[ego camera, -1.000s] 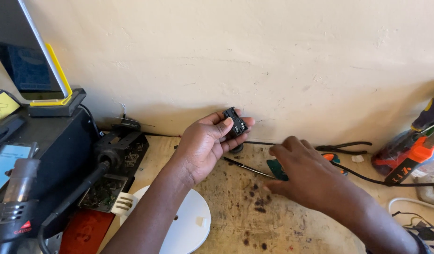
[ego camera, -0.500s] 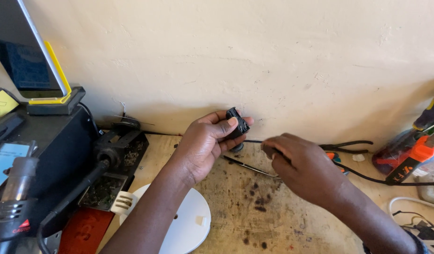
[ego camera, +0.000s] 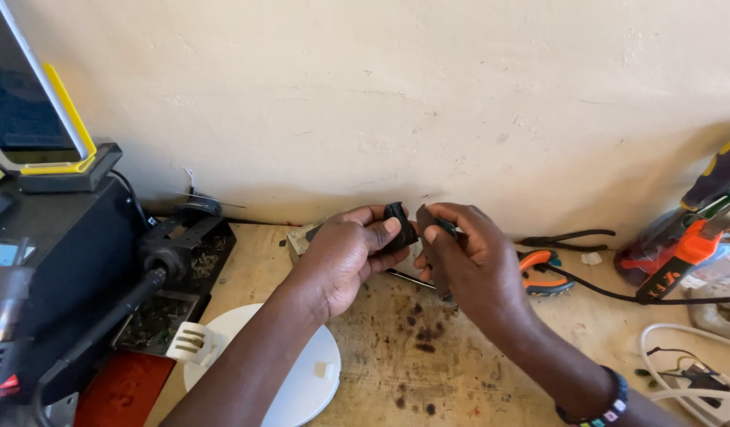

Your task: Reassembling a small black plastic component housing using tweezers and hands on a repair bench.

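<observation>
A small black plastic part (ego camera: 398, 223) is held above the worktop (ego camera: 475, 372), close to the wall, its long axis tilted slightly off upright. It is pinched between the thumb and fingers of the left hand (ego camera: 345, 257). A thin dark flat piece (ego camera: 425, 218) is pinched by the right hand (ego camera: 471, 261) and held just beside the part. The worktop is pale wood, stained with dark spots. A white round disc (ego camera: 305, 387) lies on it below the left forearm. Black pliers (ego camera: 566, 239) lie near the wall.
</observation>
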